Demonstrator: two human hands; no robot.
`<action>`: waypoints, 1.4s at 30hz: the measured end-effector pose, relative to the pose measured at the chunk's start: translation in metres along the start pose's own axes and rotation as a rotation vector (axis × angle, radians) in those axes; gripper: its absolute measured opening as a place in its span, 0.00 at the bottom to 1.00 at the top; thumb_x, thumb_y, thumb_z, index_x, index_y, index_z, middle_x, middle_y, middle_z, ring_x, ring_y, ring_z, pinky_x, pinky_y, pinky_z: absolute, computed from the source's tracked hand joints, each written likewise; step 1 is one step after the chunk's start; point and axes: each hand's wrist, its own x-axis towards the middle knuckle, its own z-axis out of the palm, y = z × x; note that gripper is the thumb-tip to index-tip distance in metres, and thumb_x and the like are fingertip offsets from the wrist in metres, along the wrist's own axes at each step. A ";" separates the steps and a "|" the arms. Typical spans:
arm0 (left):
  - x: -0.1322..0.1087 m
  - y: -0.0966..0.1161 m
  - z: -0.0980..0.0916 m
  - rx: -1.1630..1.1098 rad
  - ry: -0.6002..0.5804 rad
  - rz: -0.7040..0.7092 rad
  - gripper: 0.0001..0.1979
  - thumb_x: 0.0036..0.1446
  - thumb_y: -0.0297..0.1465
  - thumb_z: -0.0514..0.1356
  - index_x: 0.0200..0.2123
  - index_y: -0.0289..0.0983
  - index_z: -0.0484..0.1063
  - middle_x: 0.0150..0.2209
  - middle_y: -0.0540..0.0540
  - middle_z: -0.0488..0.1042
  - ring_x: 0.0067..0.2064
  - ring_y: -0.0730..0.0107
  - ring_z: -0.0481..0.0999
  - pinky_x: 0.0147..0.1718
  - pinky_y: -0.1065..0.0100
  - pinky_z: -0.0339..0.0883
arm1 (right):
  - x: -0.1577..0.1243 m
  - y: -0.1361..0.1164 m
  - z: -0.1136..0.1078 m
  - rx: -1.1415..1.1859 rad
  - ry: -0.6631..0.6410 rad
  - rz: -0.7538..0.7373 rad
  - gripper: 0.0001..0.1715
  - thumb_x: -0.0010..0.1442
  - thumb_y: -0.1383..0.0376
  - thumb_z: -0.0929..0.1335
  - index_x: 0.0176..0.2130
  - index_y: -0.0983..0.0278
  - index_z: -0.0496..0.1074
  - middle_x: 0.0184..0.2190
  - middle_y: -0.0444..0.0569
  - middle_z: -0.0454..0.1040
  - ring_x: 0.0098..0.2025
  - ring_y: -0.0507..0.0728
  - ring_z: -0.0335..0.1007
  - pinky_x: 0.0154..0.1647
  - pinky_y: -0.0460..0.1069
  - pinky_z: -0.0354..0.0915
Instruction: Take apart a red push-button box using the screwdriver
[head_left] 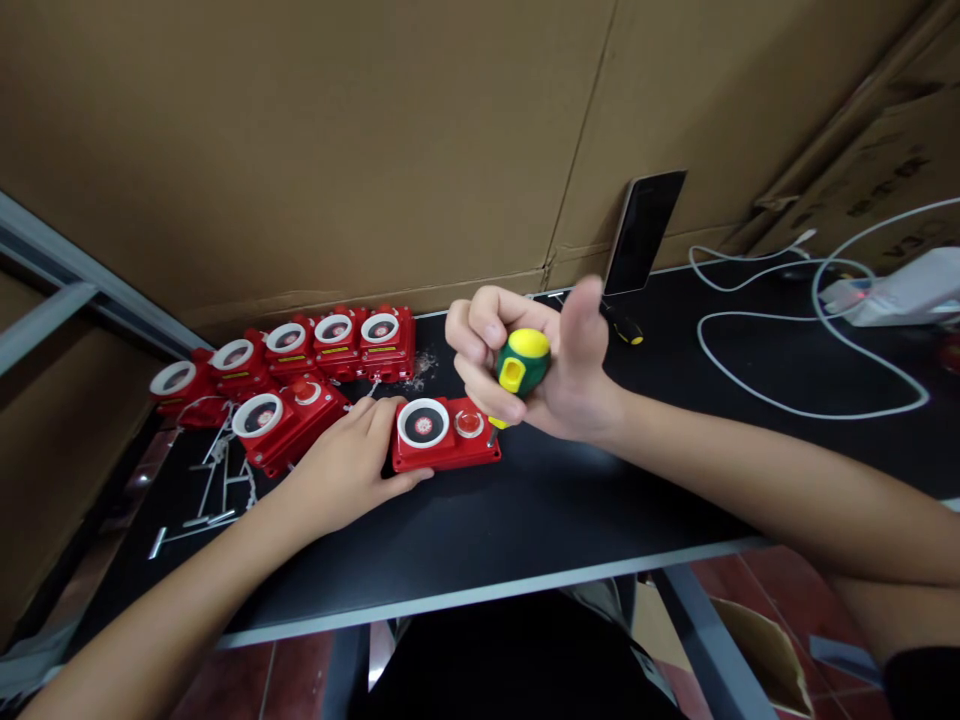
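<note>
1 tall cardboard wall backs the black desk, where 5 red units stand in a row and 1 more, the slanted unit, lies just before them. To its right is the working unit, flat on the desk. The left hand is closed round its left end, fingers behind, thumb along the front. The right hand curls its fingers about a yellow-and-green screwdriver, thumb lifted clear, the shaft slanting down to the unit's right end. Screw work seems under way there, so this unit looks unfinished; its screws are too small to judge, and whether the other 6 are done or waiting I cannot tell.
</note>
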 end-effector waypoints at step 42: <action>0.000 -0.001 0.000 0.012 -0.014 0.008 0.34 0.70 0.54 0.70 0.67 0.37 0.70 0.62 0.31 0.82 0.64 0.32 0.83 0.64 0.39 0.80 | -0.001 0.010 0.001 -0.030 0.001 0.120 0.40 0.72 0.28 0.73 0.44 0.60 0.69 0.26 0.37 0.72 0.19 0.48 0.62 0.21 0.45 0.62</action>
